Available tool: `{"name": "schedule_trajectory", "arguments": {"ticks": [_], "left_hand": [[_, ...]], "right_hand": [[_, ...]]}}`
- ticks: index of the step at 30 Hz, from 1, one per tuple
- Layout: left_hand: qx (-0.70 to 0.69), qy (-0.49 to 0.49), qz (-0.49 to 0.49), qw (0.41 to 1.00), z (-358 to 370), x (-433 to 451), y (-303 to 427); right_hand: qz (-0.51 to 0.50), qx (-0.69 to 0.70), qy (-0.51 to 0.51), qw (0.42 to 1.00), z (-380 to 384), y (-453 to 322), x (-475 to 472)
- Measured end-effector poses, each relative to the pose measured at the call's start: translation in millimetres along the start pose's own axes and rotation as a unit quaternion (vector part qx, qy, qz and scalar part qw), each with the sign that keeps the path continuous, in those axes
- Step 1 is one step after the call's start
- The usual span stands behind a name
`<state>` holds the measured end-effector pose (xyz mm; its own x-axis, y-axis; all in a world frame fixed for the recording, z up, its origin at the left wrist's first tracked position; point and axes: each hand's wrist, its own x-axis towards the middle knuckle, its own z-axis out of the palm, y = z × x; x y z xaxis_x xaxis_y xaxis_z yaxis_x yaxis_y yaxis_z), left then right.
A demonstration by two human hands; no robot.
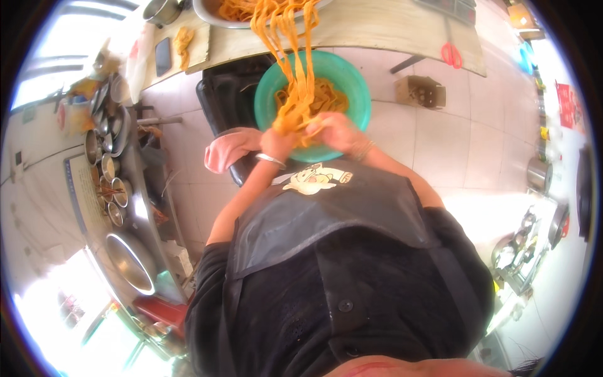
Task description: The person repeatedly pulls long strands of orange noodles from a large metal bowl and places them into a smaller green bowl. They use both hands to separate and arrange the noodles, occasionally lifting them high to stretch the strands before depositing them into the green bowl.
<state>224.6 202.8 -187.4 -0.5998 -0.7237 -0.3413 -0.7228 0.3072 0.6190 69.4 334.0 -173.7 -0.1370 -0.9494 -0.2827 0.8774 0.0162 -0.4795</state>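
Long flat orange noodle-like strips (299, 80) run from a metal basin (216, 20) on the table down into a green plastic basin (355, 70). My left hand (279, 143) is closed around a bunch of them over the green basin's near side. Just to its right, my right hand (338, 133) pinches a few strands with its fingertips; the hand is slightly blurred. More strips (330, 94) lie inside the green basin, partly behind the held bunch. A pink cloth (231, 148) hangs beside my left wrist.
Beyond the basin stands a table (362, 28) with a phone (163, 56) and red-handled scissors (451, 55). A black container (221, 94) is left of the basin. An open cardboard box (419, 91) sits on the tiled floor. Metal bowls (129, 264) line the left counter.
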Motion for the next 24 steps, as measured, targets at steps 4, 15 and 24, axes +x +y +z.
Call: {"name": "schedule_trajectory", "arguments": {"ticks": [4,15,24], "left_hand": [[-0.32,0.093,-0.171,0.927,-52,20,-62],[-0.592,0.322,-0.246,0.696,-216,81,-162],[-0.729,0.367,-0.153,0.557,-327,119,-298]], "right_hand": [[-0.116,0.181,0.043,0.976,-59,-95,-35],[-0.425,-0.026,0.262,0.866,-251,-394,-269],[-0.467,-0.076,0.425,0.771,-303,-521,-426]]}}
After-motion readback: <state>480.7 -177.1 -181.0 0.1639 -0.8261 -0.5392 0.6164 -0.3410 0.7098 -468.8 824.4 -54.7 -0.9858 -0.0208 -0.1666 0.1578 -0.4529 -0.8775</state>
